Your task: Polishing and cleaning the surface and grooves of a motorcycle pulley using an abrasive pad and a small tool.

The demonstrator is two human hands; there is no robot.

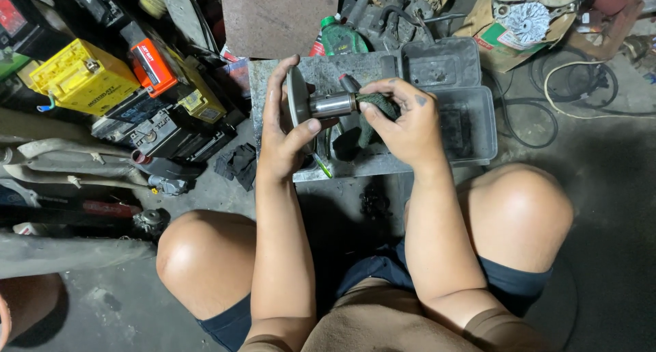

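My left hand (283, 130) grips a metal disc with a shiny round shaft (321, 105), the disc edge-on between thumb and fingers. My right hand (403, 123) presses a dark green scouring pad (378, 113) around the end of the shaft. Both hands are held above a grey plastic tray (471, 130) that stands on the floor in front of my knees.
A yellow battery (78, 75), an orange-red one (154, 62) and dark ones lie at the left. A green bottle (340, 38) and a brown board (277, 21) sit behind the tray. Cables (567, 92) and a cardboard box with metal parts (526, 17) lie at the right. A black rag (239, 164) lies on the concrete floor.
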